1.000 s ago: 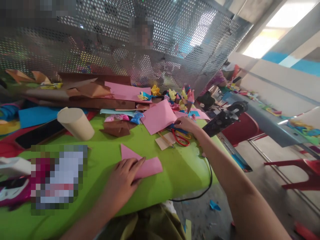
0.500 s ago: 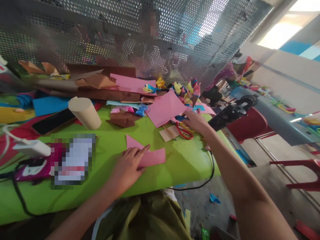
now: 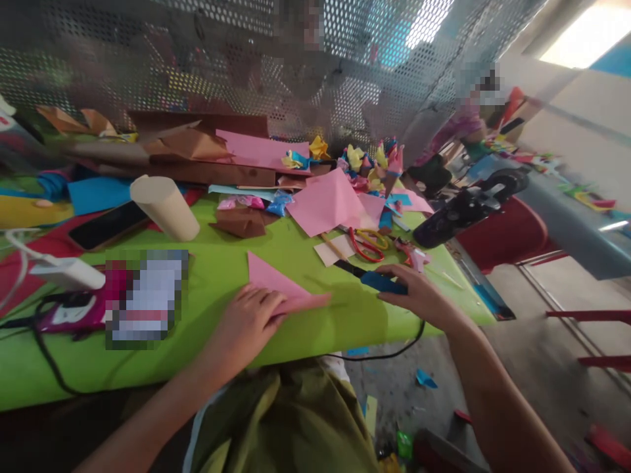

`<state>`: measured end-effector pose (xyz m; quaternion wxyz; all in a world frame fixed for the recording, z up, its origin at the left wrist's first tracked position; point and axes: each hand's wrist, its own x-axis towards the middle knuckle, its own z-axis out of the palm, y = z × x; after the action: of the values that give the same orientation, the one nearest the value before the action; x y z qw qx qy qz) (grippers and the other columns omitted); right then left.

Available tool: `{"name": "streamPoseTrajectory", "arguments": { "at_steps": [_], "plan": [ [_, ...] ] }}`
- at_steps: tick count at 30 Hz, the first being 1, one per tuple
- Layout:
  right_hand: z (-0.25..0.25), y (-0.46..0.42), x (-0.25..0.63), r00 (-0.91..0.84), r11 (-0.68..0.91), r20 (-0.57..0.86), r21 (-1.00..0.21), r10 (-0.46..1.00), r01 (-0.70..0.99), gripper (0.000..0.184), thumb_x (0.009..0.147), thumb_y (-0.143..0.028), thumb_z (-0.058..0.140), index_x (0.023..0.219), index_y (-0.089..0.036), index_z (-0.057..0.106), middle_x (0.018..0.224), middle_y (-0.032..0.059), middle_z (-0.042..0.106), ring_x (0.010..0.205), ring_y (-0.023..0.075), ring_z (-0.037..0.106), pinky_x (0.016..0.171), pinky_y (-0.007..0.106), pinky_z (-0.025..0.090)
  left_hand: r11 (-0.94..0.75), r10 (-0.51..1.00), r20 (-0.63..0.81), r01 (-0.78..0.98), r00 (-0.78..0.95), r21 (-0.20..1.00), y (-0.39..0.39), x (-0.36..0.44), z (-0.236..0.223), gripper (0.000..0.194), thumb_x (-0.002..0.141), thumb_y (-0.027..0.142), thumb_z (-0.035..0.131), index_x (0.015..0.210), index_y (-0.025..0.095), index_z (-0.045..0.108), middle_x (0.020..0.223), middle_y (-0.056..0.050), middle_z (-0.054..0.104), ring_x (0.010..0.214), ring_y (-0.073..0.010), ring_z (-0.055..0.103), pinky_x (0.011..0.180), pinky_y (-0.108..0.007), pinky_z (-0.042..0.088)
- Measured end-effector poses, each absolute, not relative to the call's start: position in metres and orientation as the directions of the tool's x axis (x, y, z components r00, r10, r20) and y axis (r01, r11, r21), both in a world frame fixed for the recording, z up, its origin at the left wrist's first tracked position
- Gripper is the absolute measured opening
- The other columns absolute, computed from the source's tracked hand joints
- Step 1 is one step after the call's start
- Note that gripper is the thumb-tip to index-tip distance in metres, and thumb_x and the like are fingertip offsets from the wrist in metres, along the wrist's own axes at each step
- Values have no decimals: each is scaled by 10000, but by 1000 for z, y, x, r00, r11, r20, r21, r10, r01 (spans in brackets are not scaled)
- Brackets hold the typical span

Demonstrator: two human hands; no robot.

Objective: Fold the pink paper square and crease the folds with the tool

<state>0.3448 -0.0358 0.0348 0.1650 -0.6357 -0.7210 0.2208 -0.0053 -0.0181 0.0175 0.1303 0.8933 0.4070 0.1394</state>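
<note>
My left hand (image 3: 255, 320) is closed on the lower left part of a folded sheet of pink paper (image 3: 276, 279). One pointed corner stands up at its upper left, and its right end sticks out toward my other hand. In my right hand (image 3: 419, 295) is a blue-handled utility knife (image 3: 382, 281), its dark, narrow front end pointing left over the table. The knife is apart from the paper. Just beyond it lie red-handled scissors (image 3: 365, 249) and a pencil (image 3: 338, 248) on a small pale sheet.
On the green table (image 3: 221, 249) to the left are a phone (image 3: 148, 295), a white charger (image 3: 69, 272) and a cardboard tube (image 3: 165, 209). Pink sheets (image 3: 325, 203) and paper flowers (image 3: 374, 161) lie at the back. A black tripod-like device (image 3: 463, 210) stands at the right edge.
My right hand has come back from the pile with the utility knife and now holds it over the table. My left hand has closed on the pink paper, whose right end has shifted and tilted.
</note>
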Motion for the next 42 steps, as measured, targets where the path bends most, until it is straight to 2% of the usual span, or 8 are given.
{"name": "streamPoseTrajectory", "arguments": {
  "at_steps": [7, 15, 20, 23, 26, 31, 37, 42],
  "plan": [
    [25, -55, 316, -238, 178, -45, -531, 970, 829, 331, 826, -275, 613, 1156, -252, 627, 1116, 61, 703, 941, 240, 677, 809, 354, 521, -663, 736, 135, 667, 663, 341, -29, -14, 10, 208, 922, 211, 546, 1129, 197, 561, 1207, -75, 680, 1118, -232, 628, 1095, -505, 375],
    [24, -54, 311, -348, 316, -1, -416, 938, 853, 293, 866, -255, 617, 1157, -260, 651, 1002, 64, 699, 876, 225, 677, 742, 332, 524, -603, 795, 204, 705, 572, 374, -21, -8, 16, 58, 921, 204, 540, 968, 193, 573, 905, -31, 715, 857, -207, 667, 929, -427, 489],
    [24, -55, 314, -408, 389, 19, -350, 913, 852, 298, 907, -267, 578, 1198, -279, 637, 979, 60, 677, 857, 212, 668, 723, 321, 523, -556, 830, 243, 771, 502, 310, -18, -2, 13, 33, 896, 199, 571, 917, 188, 594, 882, -52, 707, 808, -217, 651, 755, -358, 523],
    [23, -58, 315, -426, 418, 38, -287, 904, 862, 316, 905, -239, 569, 1212, -270, 637, 965, 63, 676, 856, 215, 662, 724, 328, 522, -531, 838, 280, 817, 467, 227, -17, 2, 10, 232, 888, 197, 587, 1118, 168, 600, 1058, -107, 701, 967, -260, 650, 859, -408, 519],
    [23, -60, 316, -442, 440, 53, -258, 895, 860, 322, 910, -227, 557, 1220, -263, 637, 976, 72, 674, 851, 214, 658, 723, 329, 523, -561, 810, 303, 814, 502, 151, -16, 6, 9, 443, 904, 153, 541, 1345, 181, 506, 1365, -150, 566, 1301, -304, 489, 1068, -487, 407],
    [23, -63, 315, -446, 446, 62, -256, 893, 858, 325, 933, -237, 523, 1241, -258, 627, 996, 84, 668, 857, 223, 651, 723, 346, 529, -776, 629, 148, 607, 763, 169, -15, 10, 6, 609, 932, 11, 306, 1468, 287, 384, 1546, -14, 402, 1457, -166, 291, 1193, -410, 259],
    [22, -66, 312, -458, 450, 58, -322, 887, 833, 368, 966, -248, 485, 1325, -254, 565, 1050, 95, 666, 923, 240, 628, 792, 386, 528, -808, 570, -63, 573, 819, 136, -19, 18, 4, 599, 973, 428, 454, 1526, 331, 245, 1620, -24, 225, 1483, -226, 228, 1197, -445, 200],
    [19, -75, 314, -437, 428, 64, -370, 897, 825, 344, 987, -271, 450, 1301, -250, 589, 1031, 104, 647, 920, 240, 615, 785, 388, 528, -808, 575, -69, 579, 815, 105, -20, 19, 2, 645, 962, 549, 390, 1538, 328, 203, 1629, -39, 194, 1490, -233, 202, 1200, -442, 155]
  ]
}}
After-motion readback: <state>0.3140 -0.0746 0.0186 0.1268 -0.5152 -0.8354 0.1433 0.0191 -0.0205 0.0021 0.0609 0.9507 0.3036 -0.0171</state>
